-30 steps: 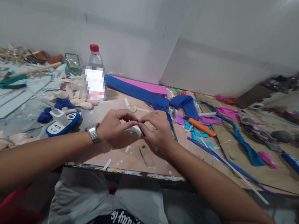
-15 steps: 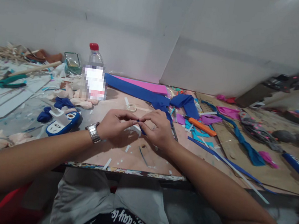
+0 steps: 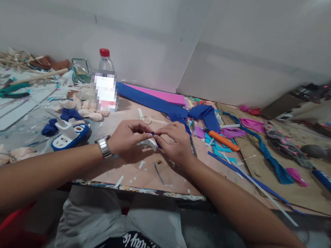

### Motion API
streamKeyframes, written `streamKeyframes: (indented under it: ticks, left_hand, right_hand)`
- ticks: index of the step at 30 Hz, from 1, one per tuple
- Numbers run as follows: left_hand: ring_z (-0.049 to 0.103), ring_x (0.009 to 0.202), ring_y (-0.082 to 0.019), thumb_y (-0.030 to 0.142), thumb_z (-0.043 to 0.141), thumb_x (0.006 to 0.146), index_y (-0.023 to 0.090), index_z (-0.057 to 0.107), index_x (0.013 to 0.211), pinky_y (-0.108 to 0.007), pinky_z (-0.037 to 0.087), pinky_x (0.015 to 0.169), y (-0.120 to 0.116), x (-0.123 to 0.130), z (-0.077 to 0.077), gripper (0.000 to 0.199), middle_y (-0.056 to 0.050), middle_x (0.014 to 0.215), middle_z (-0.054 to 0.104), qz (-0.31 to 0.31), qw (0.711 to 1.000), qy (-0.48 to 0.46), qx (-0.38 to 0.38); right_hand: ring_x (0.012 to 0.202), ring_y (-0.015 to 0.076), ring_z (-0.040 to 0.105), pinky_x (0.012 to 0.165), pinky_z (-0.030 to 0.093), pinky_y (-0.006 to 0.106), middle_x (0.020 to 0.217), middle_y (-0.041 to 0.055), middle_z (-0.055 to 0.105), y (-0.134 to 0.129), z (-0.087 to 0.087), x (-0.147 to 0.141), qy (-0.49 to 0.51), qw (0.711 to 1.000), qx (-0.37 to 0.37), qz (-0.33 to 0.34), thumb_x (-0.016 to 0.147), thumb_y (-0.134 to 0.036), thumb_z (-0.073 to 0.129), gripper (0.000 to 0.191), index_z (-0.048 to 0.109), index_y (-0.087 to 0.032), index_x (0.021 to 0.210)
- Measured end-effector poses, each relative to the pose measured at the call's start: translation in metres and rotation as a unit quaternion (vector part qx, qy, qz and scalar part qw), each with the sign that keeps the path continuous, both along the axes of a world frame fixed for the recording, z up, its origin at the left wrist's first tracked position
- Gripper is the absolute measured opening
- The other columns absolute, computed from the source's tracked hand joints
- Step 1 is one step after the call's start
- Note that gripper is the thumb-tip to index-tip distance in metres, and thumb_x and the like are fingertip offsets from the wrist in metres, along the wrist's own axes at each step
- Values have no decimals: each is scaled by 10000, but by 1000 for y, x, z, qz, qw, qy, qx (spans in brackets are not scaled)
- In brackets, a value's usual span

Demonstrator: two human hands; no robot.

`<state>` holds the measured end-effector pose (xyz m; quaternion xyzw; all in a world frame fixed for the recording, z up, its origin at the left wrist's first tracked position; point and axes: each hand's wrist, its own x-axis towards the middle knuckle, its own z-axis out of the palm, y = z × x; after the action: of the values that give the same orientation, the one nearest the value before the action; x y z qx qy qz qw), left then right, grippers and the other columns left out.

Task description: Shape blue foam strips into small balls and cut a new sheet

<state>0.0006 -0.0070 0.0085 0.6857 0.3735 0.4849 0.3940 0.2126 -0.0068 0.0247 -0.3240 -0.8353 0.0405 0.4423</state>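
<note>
In the head view, the left hand point(image 3: 125, 138) and right hand point(image 3: 177, 145) meet mid-frame, fingertips pinching a small blue bit point(image 3: 153, 133) over the tabletop point(image 3: 177, 182). It could slip if the pinch gets loose, or rip if they pull too hard. Since the earlier frame, the hands have hardly moved.

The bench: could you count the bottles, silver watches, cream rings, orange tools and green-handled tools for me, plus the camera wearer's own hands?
Bottle: 1
Silver watch: 1
Cream ring: 1
Orange tool: 1
Green-handled tool: 1
Wearer's hands, left hand and right hand: 2
Total: 7
</note>
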Motion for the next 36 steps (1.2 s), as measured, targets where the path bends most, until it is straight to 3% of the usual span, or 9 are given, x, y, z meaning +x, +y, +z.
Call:
streamKeyframes:
  ticks: [11,25,36]
  left_hand:
    - [757,866,-205,368,788,829,193,821,942,-338,609,813,2,-1,0,211,-87,969,817,12,999,37,-23]
    - [753,904,-206,385,771,843,176,814,961,-323,611,828,3,-2,3,243,-104,999,809,-67,996,0,-60]
    - [731,898,-196,340,713,851,162,777,957,-338,592,854,5,-1,-1,217,-91,982,797,-33,997,4,-65]
  right_hand:
    - [869,222,674,861,442,410,863,23,785,3,-2,1,-13,1000,-13,0,925,-297,738,93,730,-232,859]
    - [870,235,647,889,419,430,840,25,779,2,-2,2,-14,999,-29,-17,905,-375,767,157,721,-242,834]
    - [871,233,662,879,423,430,858,20,794,4,-2,2,-26,999,-21,-2,888,-328,793,92,758,-245,873]
